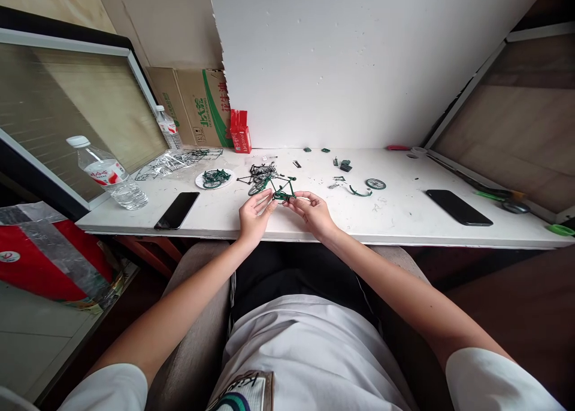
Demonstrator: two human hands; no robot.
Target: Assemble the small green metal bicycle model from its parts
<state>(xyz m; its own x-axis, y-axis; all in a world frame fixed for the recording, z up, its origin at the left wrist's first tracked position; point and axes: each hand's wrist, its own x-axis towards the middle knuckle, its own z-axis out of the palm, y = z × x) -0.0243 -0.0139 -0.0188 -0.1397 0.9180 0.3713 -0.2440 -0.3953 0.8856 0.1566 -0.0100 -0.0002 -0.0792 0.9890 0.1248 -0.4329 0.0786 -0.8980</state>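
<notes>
Between my two hands, just above the table's near edge, is a small green model bicycle frame [283, 186] with a wheel [257, 187] at its left end. My left hand [256, 213] pinches its lower left part between thumb and fingers. On the other side my right hand [311, 212] grips the lower right part with thumb and forefinger. The fingertips hide some of the lower frame. Behind it lies a pile of dark small parts [263, 172]. A loose spoked wheel [375, 184] and a curved green mudguard [360, 192] rest to the right.
On the left stand a water bottle [110, 174], a phone [176, 211] and a white plate [229, 181] of green parts. Farther back are a red box [241, 132] and a cardboard carton [197, 108]. Another phone [458, 207] and scissors [514, 206] lie right.
</notes>
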